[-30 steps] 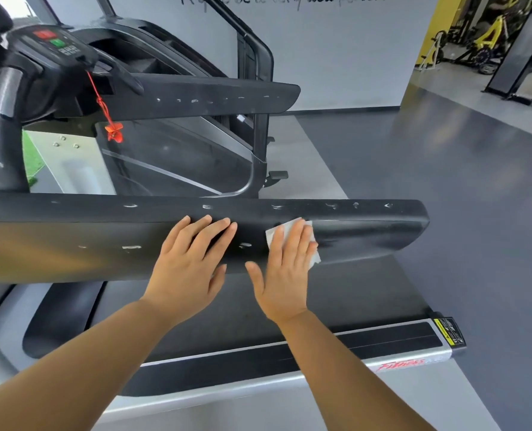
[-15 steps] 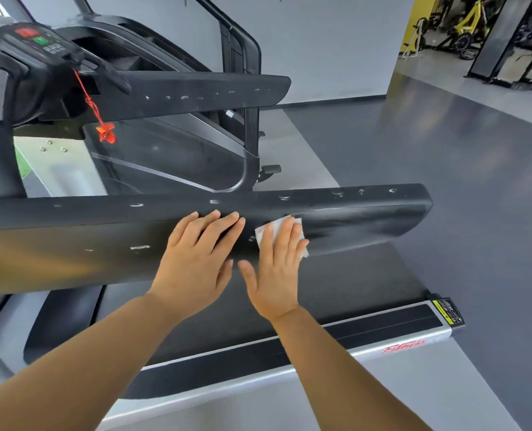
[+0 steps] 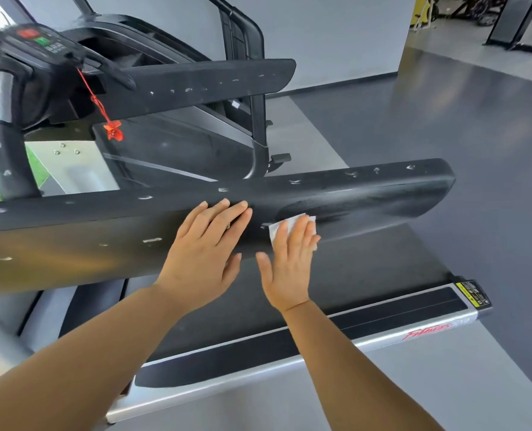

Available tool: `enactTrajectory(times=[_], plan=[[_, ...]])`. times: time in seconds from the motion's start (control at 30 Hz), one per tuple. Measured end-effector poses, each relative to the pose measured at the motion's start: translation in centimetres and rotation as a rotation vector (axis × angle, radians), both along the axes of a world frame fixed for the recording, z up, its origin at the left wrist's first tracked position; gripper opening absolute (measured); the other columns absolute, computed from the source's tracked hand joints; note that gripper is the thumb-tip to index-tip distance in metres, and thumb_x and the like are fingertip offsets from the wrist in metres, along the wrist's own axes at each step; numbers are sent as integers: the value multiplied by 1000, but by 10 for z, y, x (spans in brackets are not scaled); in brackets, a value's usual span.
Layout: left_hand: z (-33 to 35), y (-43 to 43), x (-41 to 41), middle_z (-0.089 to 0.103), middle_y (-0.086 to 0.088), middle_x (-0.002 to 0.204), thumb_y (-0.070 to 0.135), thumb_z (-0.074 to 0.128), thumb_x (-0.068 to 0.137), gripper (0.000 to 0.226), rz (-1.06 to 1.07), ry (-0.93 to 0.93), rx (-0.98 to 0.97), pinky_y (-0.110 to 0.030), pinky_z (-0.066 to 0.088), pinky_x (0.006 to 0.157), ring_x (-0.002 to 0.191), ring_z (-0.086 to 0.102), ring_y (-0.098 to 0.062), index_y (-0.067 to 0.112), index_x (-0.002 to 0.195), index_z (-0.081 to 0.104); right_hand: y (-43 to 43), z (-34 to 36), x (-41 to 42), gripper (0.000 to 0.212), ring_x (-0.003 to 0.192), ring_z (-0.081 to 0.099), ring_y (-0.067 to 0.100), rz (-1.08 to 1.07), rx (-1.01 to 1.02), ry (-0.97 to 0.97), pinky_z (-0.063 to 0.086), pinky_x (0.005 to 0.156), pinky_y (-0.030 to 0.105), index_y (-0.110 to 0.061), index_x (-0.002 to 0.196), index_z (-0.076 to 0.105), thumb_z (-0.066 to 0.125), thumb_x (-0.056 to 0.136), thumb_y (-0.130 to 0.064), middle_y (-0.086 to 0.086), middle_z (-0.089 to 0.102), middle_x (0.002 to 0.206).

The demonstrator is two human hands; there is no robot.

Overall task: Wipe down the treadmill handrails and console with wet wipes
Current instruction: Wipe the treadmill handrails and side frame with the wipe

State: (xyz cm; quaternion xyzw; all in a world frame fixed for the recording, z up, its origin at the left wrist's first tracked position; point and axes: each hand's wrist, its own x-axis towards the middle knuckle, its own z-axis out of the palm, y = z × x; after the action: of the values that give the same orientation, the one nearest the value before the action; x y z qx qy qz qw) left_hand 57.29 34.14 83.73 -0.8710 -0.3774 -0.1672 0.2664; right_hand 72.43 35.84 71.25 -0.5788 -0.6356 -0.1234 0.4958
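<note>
The near handrail (image 3: 361, 194) runs across the view, its top edge marked with pale nicks. The right hand (image 3: 289, 269) lies flat on the side face, fingers straight, pressing the wet wipe (image 3: 274, 233) against it; grasping nothing. The left hand (image 3: 205, 253) lies flat just beside it on the same face, fingers extended and released. The far handrail (image 3: 211, 79) and the console (image 3: 41, 45) stand behind. A red safety clip (image 3: 113, 130) hangs from the console.
</note>
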Motion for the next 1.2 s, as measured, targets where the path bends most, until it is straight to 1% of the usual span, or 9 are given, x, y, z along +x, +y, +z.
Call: enactTrajectory(times=[0.07, 0.23, 0.3, 0.5, 0.7, 0.77, 0.87, 1.0, 1.2], plan=[[1, -2, -5, 47, -10, 138, 27, 45, 84, 57, -35, 28, -20, -43, 22, 115, 131, 38, -29, 7, 138, 44, 3, 4, 18, 54, 138, -1, 45, -54, 11, 116, 7, 110, 58, -16, 146, 0, 16, 103, -43, 28, -8, 151], [1, -6, -29, 42, -11, 139, 24, 48, 85, 53, 13, -7, 17, -49, 24, 114, 133, 36, -33, 8, 135, 48, 7, 38, 16, 78, 140, -23, 33, -82, -8, 761, -5, 112, 63, -4, 138, -28, 27, 96, -39, 33, -25, 147], [-2, -8, -37, 41, -12, 140, 26, 47, 86, 53, 74, -51, 39, -49, 23, 114, 132, 36, -35, 6, 135, 49, 4, 43, -10, 81, 140, -26, 30, -27, -41, 725, -7, 114, 58, -4, 140, -30, 27, 95, -38, 29, -27, 149], [-9, -6, -48, 41, -13, 143, 27, 45, 86, 56, 120, -10, 22, -47, 20, 115, 135, 33, -34, 6, 137, 47, -4, 10, -20, 61, 141, -9, 40, 23, -20, 22, -5, 113, 50, -15, 149, 1, 12, 101, -52, 19, -15, 155], [-7, -5, -51, 39, -11, 144, 27, 43, 84, 58, 133, 5, -7, -46, 20, 115, 135, 34, -32, 8, 139, 45, 14, 42, 28, 76, 140, -12, 46, -229, -11, 620, -1, 113, 63, 4, 144, -10, 24, 99, -47, 32, -14, 150], [-7, -5, -50, 39, -10, 143, 27, 43, 84, 58, 137, 0, -12, -46, 20, 115, 135, 34, -32, 8, 139, 46, 11, 50, 10, 82, 140, -15, 43, -205, -47, 631, -3, 113, 61, 12, 143, -10, 26, 96, -44, 33, -16, 150], [-9, -5, -49, 39, -11, 143, 26, 44, 82, 59, 139, 0, -10, -46, 19, 115, 134, 34, -32, 8, 138, 47, -1, 38, -30, 74, 142, -17, 40, -99, -31, 221, -7, 116, 52, -4, 148, -15, 20, 100, -48, 27, -19, 152], [-6, -5, -51, 41, -11, 143, 26, 43, 82, 59, 136, 18, -18, -46, 19, 115, 134, 35, -32, 9, 138, 47, -1, 27, -12, 64, 144, -11, 39, -106, -25, -123, -2, 115, 51, -9, 147, 10, 15, 101, -52, 26, -8, 154], [-3, -5, -52, 42, -9, 143, 21, 39, 78, 62, 130, 31, -29, -43, 17, 115, 133, 37, -31, 11, 138, 46, 10, 55, 21, 76, 140, -11, 46, -271, -65, 538, 0, 114, 59, 5, 147, -2, 23, 99, -48, 37, -9, 150]])
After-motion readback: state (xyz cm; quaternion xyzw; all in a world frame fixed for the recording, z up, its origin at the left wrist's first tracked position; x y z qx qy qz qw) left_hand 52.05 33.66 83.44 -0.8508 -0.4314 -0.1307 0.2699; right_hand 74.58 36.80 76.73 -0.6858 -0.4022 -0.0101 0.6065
